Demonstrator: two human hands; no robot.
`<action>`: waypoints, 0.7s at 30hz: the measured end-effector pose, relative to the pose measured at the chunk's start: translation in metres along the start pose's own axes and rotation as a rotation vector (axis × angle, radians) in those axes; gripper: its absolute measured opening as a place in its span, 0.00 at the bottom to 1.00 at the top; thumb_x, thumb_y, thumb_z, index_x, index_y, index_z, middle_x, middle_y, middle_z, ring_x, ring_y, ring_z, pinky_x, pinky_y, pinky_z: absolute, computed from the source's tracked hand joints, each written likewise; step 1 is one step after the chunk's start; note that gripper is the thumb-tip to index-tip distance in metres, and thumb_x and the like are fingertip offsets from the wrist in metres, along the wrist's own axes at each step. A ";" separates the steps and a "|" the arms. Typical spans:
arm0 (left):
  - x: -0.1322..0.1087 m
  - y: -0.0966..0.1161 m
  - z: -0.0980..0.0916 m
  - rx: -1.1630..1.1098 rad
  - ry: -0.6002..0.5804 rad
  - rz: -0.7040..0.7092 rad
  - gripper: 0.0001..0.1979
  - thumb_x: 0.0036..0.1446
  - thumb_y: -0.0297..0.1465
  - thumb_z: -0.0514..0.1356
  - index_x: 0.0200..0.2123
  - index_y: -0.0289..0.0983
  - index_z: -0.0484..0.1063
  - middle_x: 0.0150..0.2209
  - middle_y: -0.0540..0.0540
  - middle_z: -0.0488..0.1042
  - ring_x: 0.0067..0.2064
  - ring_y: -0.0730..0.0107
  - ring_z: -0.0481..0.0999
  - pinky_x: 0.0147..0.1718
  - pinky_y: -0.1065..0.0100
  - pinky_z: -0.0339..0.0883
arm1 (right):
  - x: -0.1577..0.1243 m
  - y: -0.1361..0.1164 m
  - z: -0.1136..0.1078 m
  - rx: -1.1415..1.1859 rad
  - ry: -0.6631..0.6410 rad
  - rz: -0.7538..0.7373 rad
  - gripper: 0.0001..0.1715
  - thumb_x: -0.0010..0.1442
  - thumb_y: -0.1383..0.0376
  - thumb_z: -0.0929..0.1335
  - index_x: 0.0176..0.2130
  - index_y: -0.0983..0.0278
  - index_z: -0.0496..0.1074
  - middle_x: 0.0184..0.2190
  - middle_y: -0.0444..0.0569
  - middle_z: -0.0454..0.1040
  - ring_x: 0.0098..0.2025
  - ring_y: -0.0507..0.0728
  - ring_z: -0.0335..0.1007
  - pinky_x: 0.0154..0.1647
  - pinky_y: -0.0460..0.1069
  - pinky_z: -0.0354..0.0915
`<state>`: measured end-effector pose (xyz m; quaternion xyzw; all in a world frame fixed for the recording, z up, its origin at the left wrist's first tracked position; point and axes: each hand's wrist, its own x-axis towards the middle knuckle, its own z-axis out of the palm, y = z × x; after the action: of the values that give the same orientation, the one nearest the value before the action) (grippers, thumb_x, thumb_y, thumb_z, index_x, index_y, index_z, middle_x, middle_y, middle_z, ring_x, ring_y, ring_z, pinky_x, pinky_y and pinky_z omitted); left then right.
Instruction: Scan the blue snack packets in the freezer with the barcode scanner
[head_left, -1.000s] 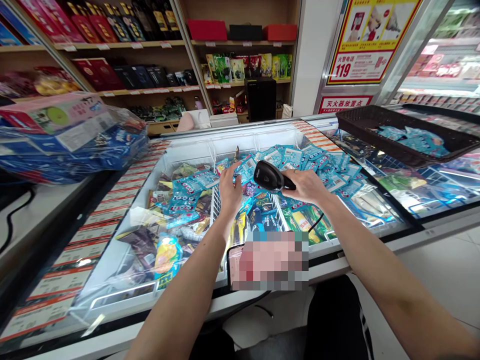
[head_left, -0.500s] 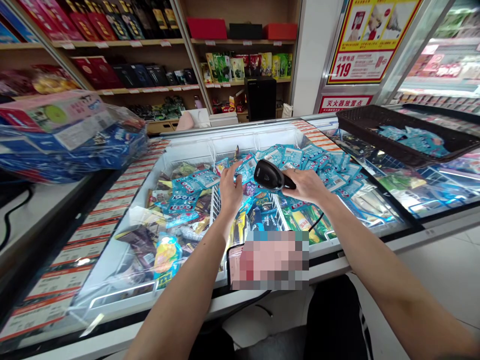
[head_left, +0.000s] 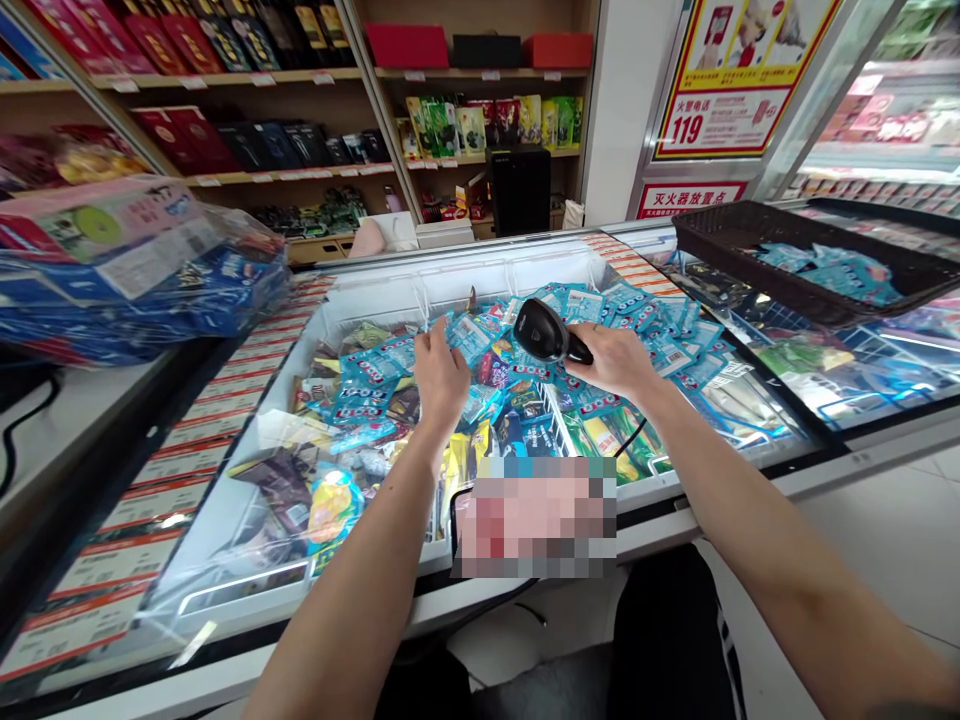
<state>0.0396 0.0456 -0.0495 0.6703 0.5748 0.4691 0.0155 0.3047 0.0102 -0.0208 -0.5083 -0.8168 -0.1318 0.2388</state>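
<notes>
Closed round the black scanner's handle, my right hand (head_left: 611, 358) leaves the head of the scanner (head_left: 541, 330) uncovered and pointing left; my left hand (head_left: 442, 378) is drawn in too, its fingertips pinching one edge of a blue packet (head_left: 471, 345). Largest about me is the freezer (head_left: 360, 300), spread out below the scanner and bearing the goods. Next comes the brown tray (head_left: 750, 270), to the right of the scanner and well apart, with similar packets inside, probably to keep them from mixing with the loose packets (head_left: 679, 355) heaped right of and beyond the scanner. Smallest is the single packet I pinch, just left of the scanner; gripping only its edge, I judge, leaves the pale printed panel bare.
</notes>
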 end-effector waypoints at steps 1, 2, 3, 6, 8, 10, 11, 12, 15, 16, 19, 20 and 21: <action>0.001 -0.003 -0.002 0.021 -0.003 -0.023 0.24 0.54 0.28 0.52 0.56 0.38 0.60 0.45 0.37 0.62 0.50 0.53 0.65 0.51 0.50 0.58 | 0.000 0.000 0.000 0.001 0.003 0.007 0.22 0.56 0.57 0.64 0.49 0.63 0.67 0.38 0.50 0.75 0.36 0.57 0.71 0.31 0.48 0.58; 0.002 -0.006 -0.005 0.043 -0.005 -0.049 0.23 0.54 0.28 0.52 0.55 0.38 0.60 0.45 0.37 0.62 0.49 0.52 0.65 0.50 0.48 0.58 | 0.000 0.001 0.000 0.002 0.004 0.013 0.22 0.56 0.57 0.64 0.49 0.63 0.67 0.38 0.50 0.75 0.37 0.57 0.71 0.32 0.48 0.58; 0.003 -0.009 -0.008 0.057 -0.002 -0.071 0.21 0.55 0.29 0.53 0.54 0.38 0.62 0.45 0.36 0.62 0.48 0.52 0.66 0.50 0.47 0.58 | 0.000 0.001 0.000 0.003 0.003 0.016 0.22 0.56 0.57 0.64 0.49 0.63 0.67 0.39 0.50 0.75 0.37 0.58 0.71 0.32 0.48 0.58; 0.002 -0.013 -0.016 0.093 0.070 -0.094 0.16 0.54 0.31 0.55 0.47 0.38 0.68 0.43 0.37 0.64 0.48 0.49 0.65 0.50 0.45 0.56 | 0.000 0.002 0.000 -0.006 -0.001 0.018 0.22 0.56 0.57 0.64 0.49 0.63 0.67 0.39 0.50 0.75 0.38 0.58 0.71 0.32 0.48 0.58; 0.000 -0.013 -0.021 0.188 0.089 -0.108 0.15 0.53 0.32 0.56 0.45 0.38 0.69 0.44 0.36 0.65 0.51 0.47 0.62 0.50 0.43 0.53 | 0.000 0.002 0.000 -0.015 -0.007 0.015 0.22 0.56 0.57 0.64 0.49 0.63 0.66 0.39 0.50 0.75 0.37 0.58 0.71 0.32 0.48 0.58; -0.002 -0.010 -0.025 0.331 0.055 -0.114 0.15 0.55 0.32 0.55 0.46 0.38 0.68 0.48 0.35 0.64 0.53 0.45 0.59 0.50 0.42 0.51 | 0.000 0.002 0.001 -0.021 -0.005 0.015 0.22 0.56 0.57 0.64 0.49 0.63 0.66 0.38 0.50 0.75 0.37 0.58 0.71 0.32 0.48 0.59; -0.004 -0.007 -0.026 0.395 0.025 -0.108 0.15 0.56 0.32 0.53 0.47 0.39 0.68 0.50 0.35 0.62 0.54 0.44 0.58 0.51 0.42 0.50 | 0.000 0.002 0.001 -0.022 -0.003 0.015 0.23 0.56 0.57 0.64 0.49 0.63 0.66 0.39 0.50 0.75 0.37 0.58 0.71 0.32 0.48 0.59; -0.005 -0.004 -0.027 0.445 -0.007 -0.093 0.16 0.56 0.32 0.52 0.48 0.39 0.67 0.52 0.35 0.61 0.55 0.45 0.57 0.51 0.43 0.49 | 0.000 0.002 0.002 -0.023 0.000 0.017 0.23 0.56 0.57 0.64 0.49 0.63 0.66 0.39 0.51 0.75 0.37 0.58 0.71 0.32 0.48 0.59; -0.006 0.004 -0.025 0.514 -0.087 -0.022 0.16 0.58 0.32 0.49 0.49 0.41 0.66 0.55 0.38 0.60 0.56 0.48 0.57 0.51 0.47 0.49 | 0.000 0.003 0.002 -0.018 0.006 0.022 0.23 0.56 0.57 0.64 0.49 0.63 0.66 0.39 0.51 0.75 0.37 0.58 0.71 0.32 0.48 0.59; -0.006 0.006 -0.023 0.521 -0.106 0.003 0.17 0.59 0.33 0.48 0.49 0.41 0.66 0.55 0.39 0.61 0.55 0.49 0.58 0.51 0.49 0.50 | 0.000 0.003 0.003 -0.015 0.007 0.024 0.23 0.56 0.57 0.64 0.49 0.63 0.66 0.40 0.50 0.75 0.37 0.58 0.71 0.32 0.48 0.59; -0.006 0.010 -0.018 0.512 -0.147 0.066 0.17 0.61 0.37 0.45 0.48 0.41 0.67 0.51 0.41 0.66 0.52 0.53 0.62 0.50 0.53 0.52 | 0.000 0.004 0.003 -0.010 0.021 0.039 0.22 0.56 0.57 0.64 0.49 0.62 0.66 0.40 0.50 0.75 0.37 0.57 0.71 0.32 0.48 0.59; -0.006 0.011 -0.017 0.497 -0.161 0.089 0.18 0.61 0.39 0.45 0.47 0.41 0.68 0.50 0.41 0.67 0.51 0.54 0.63 0.49 0.54 0.52 | 0.000 0.004 0.003 -0.013 0.031 0.048 0.22 0.56 0.56 0.64 0.49 0.62 0.66 0.40 0.50 0.75 0.37 0.57 0.72 0.32 0.48 0.59; -0.006 0.012 -0.015 0.478 -0.178 0.118 0.19 0.61 0.40 0.44 0.47 0.40 0.68 0.49 0.41 0.67 0.50 0.55 0.64 0.49 0.55 0.52 | 0.000 0.004 0.003 -0.018 0.042 0.059 0.22 0.56 0.56 0.64 0.48 0.62 0.67 0.39 0.50 0.75 0.37 0.57 0.72 0.31 0.48 0.58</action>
<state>0.0399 0.0291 -0.0376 0.7259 0.6256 0.2594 -0.1202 0.3071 0.0138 -0.0233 -0.5316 -0.7949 -0.1426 0.2552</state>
